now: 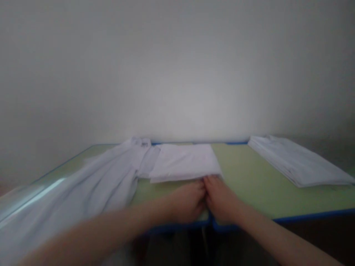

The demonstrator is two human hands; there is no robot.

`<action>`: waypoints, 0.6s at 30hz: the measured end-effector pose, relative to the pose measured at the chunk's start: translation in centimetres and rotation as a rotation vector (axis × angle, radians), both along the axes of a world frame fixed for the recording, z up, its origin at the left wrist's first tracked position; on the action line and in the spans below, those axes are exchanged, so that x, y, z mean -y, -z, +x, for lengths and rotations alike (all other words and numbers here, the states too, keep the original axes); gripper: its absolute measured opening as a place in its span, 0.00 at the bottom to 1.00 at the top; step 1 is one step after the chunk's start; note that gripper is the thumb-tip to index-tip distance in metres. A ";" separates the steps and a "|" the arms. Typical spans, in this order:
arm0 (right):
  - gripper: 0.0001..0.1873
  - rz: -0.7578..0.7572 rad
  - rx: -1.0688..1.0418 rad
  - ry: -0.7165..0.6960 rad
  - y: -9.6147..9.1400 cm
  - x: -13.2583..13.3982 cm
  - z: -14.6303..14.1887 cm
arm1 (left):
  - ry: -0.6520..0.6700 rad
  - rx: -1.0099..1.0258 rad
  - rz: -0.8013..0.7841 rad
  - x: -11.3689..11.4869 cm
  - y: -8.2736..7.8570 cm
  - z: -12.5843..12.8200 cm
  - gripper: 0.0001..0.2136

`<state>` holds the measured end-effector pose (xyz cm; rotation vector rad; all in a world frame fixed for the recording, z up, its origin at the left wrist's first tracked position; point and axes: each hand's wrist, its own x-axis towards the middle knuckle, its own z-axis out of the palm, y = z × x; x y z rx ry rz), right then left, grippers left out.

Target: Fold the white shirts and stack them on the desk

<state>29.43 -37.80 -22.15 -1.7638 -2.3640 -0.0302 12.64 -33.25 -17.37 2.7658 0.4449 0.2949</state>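
Note:
A folded white cloth (185, 159) lies flat across the middle of the table, its near edge towards me. At that edge's right-hand corner my two hands meet, touching each other. My left hand (190, 201) is closed, its curled fingers at the cloth's edge. Beside it, my right hand (222, 199) is also closed, with the fingertips pinching the cloth's near right corner. The picture is blurred, and how much fabric each hand grips is partly hidden. Left of the folded cloth, a loose white garment (91, 184) spreads in long creases, its far end bunched like a collar.
Green tabletops with blue edging (241, 177) meet at a seam under my hands. On the right lies another folded white cloth stack (302, 162). A plain pale wall (177, 74) rises behind the table. The loose garment runs down towards the near left.

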 end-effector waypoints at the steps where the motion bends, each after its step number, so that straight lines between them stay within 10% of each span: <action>1: 0.30 0.031 0.016 0.031 -0.2 -0.1 0.0 | -0.040 0.019 0.020 -0.2 0.5 0.6 0.19; 9: 0.14 -0.006 0.250 0.196 -2.8 -1.9 -0.1 | -0.369 -0.125 0.249 -2.2 1.3 2.0 0.23; 18: 0.10 -0.105 0.374 0.159 -2.4 -2.7 2.0 | -0.342 -0.222 0.333 -1.3 1.8 4.6 0.26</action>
